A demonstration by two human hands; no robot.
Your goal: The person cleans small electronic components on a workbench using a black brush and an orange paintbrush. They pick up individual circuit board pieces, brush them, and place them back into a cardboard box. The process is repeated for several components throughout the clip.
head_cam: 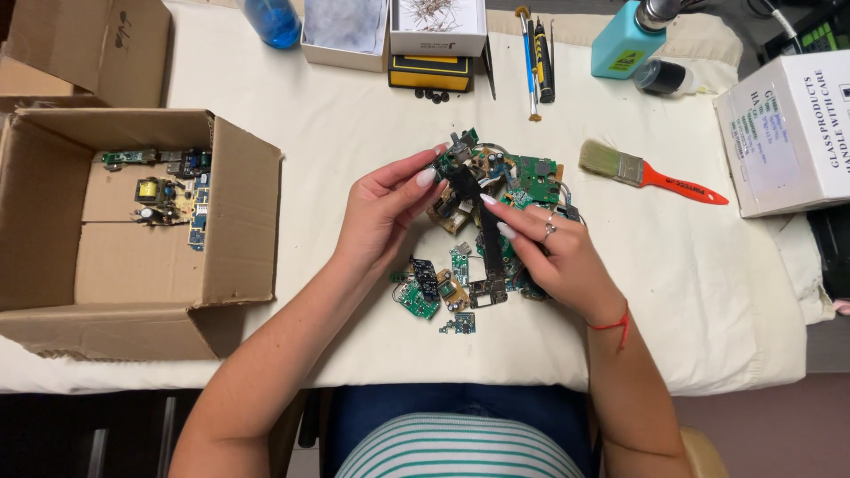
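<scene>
A long narrow dark circuit board (486, 232) is held above a pile of green circuit boards (522, 177) on a white cloth. My left hand (382, 212) pinches the board's upper end with thumb and fingers. Lower down, my right hand (553, 252), wearing rings and a red wrist string, grips the board's side. Small loose boards (425, 292) lie just below the two hands.
An open cardboard box (239, 221) at left holds a few circuit boards (168, 195). A red-handled paintbrush (651, 174) lies right of the pile, beside a white carton (784, 133). Screwdrivers (534, 57), small boxes, a blue bottle (273, 19) and a teal dispenser (627, 40) line the far edge.
</scene>
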